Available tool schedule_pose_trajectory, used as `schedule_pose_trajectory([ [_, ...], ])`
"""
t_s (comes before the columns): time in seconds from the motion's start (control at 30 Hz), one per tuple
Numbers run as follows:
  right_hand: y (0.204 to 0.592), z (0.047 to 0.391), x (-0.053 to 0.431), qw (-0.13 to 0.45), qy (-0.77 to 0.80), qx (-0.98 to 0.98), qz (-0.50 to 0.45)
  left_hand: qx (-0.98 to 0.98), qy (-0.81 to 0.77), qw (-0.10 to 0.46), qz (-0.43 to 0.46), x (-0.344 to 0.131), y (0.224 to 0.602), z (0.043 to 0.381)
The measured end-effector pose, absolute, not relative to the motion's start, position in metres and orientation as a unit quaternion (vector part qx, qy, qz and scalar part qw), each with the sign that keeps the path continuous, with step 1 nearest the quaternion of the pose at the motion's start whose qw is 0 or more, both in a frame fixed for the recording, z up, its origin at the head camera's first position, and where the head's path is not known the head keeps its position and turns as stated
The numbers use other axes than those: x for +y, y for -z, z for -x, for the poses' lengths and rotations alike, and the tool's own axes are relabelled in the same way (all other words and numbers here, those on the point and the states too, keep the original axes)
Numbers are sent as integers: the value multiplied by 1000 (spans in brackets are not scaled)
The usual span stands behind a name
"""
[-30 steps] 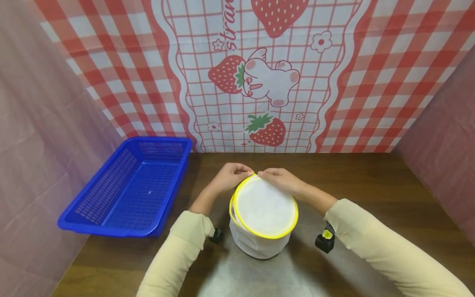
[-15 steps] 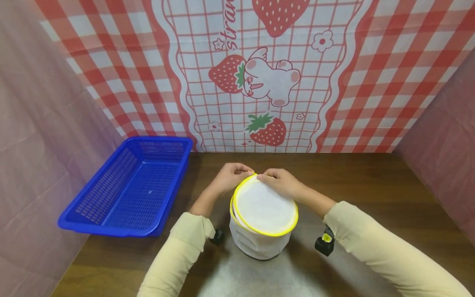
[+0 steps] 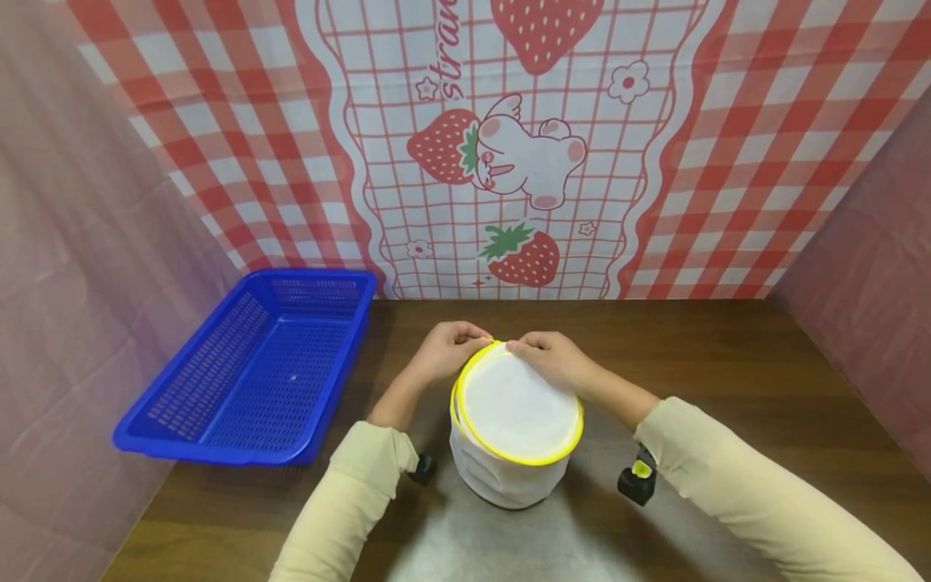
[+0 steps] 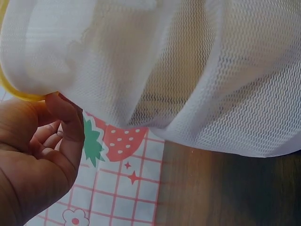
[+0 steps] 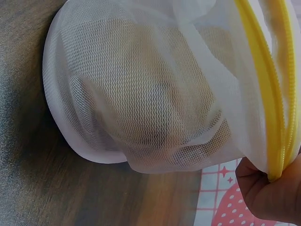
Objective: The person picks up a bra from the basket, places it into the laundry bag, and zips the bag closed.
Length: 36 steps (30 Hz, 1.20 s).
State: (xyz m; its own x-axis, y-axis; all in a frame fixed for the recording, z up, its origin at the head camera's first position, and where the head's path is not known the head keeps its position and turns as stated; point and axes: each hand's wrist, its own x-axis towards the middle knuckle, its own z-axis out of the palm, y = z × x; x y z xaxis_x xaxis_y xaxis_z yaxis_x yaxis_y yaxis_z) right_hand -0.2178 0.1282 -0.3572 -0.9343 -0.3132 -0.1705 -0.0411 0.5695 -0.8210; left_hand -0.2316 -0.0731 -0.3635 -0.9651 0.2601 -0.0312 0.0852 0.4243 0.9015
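A round white mesh laundry bag [image 3: 509, 477] with a yellow zip stands upright on the table in the head view. Its flat lid [image 3: 522, 404] lies over the top, with a gap between the two yellow edges on the left. At the far side of the rim, my left hand [image 3: 447, 352] pinches the yellow edge between thumb and fingers. Close beside it, my right hand [image 3: 556, 360] grips the rim. The right wrist view shows the yellow zip [image 5: 265, 89] parted into two rows that meet at my right fingers. Something tan shows dimly through the mesh.
A blue plastic basket [image 3: 313, 428] with perforated sides stands to the left on the wooden table [image 3: 698, 347]. Behind rises a red-and-white strawberry cloth [image 3: 524, 145]. Pinkish curtains [image 3: 80, 267] hang at both sides. Each wrist carries a small black camera [image 3: 637, 483].
My left fingertips have shifted slightly left along the rim, a little farther from the right hand. The bag and the right hand stay nearly in place.
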Motion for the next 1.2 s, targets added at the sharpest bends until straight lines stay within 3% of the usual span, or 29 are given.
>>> schedule_pose_trajectory([
  [0.5,355,219,125,151,455,867,134,843,-519,91,-104,-72,366,230],
  [1.2,354,215,119,131,455,876,92,842,-526,59,-100,-70,368,232],
])
